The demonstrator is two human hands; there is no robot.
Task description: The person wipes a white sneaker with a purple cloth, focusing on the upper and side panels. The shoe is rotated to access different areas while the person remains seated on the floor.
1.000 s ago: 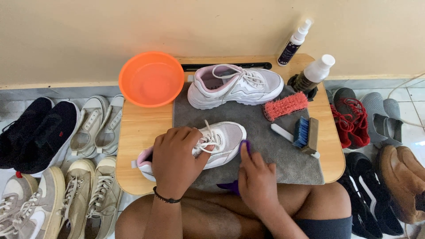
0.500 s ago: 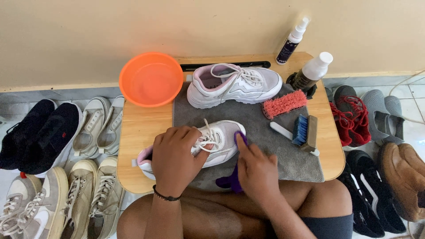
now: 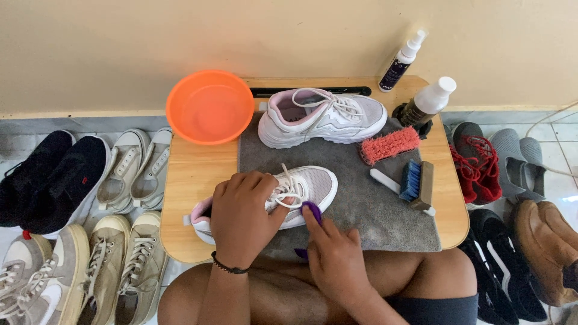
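Observation:
My left hand (image 3: 244,216) clamps down over the top of a white sneaker (image 3: 313,185) with a pink heel, lying on a grey mat (image 3: 373,204) on a small wooden table (image 3: 186,180). My right hand (image 3: 334,259) presses a purple cloth (image 3: 312,210) against the near side of that sneaker. The second white sneaker (image 3: 322,117) of the pair stands at the back of the mat.
An orange bowl (image 3: 209,106) sits back left. On the right lie a red brush (image 3: 389,145), a blue-bristled brush (image 3: 416,184) and a white-handled brush (image 3: 385,180). Two bottles (image 3: 426,102) (image 3: 401,61) stand at the back right. Several shoes (image 3: 66,180) (image 3: 512,168) crowd the floor on both sides.
My right hand has slid the purple cloth left and forward along the sneaker's side. The left hand keeps its hold.

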